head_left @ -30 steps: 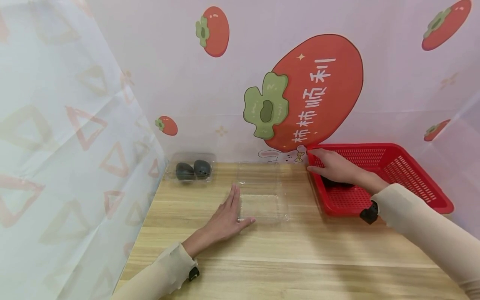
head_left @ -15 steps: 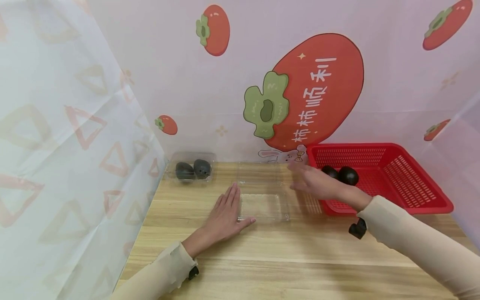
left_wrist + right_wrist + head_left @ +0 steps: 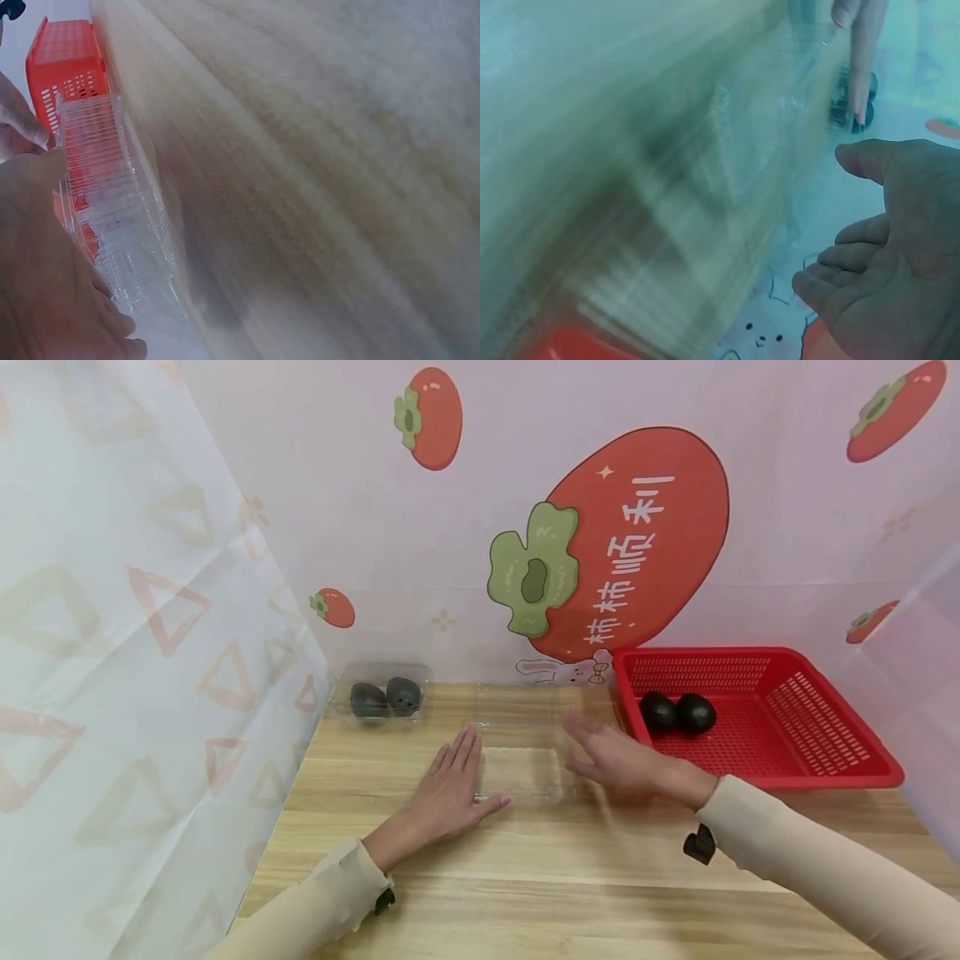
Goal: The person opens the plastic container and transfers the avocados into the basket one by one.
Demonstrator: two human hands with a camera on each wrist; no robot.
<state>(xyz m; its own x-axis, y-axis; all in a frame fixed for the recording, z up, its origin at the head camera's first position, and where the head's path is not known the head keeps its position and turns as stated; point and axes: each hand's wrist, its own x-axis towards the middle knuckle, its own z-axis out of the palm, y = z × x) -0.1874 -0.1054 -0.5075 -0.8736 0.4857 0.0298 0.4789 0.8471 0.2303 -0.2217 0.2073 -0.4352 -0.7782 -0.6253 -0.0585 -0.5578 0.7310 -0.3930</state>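
Observation:
A clear plastic clamshell box [image 3: 519,774] lies with its lid [image 3: 517,706] folded back on the wooden table. My left hand [image 3: 444,793] rests along the box's left side, fingers straight and thumb at its front edge. My right hand [image 3: 618,758] is at the box's right side, fingers extended and holding nothing. In the right wrist view the right hand [image 3: 900,255] shows an empty palm. Two dark avocados [image 3: 677,713] lie in the red plastic basket [image 3: 780,752]. Two more dark avocados [image 3: 386,697] sit inside another clear box [image 3: 352,675] at the back left.
The red basket stands at the right, its rim close to my right forearm. A printed backdrop [image 3: 450,527] rises behind the wooden table [image 3: 487,893], and a white sheet [image 3: 150,652] borders it on the left.
My right hand has moved from over the basket, left and toward me, to the right side of the box. That uncovers the two avocados in the basket. My left hand stays in place.

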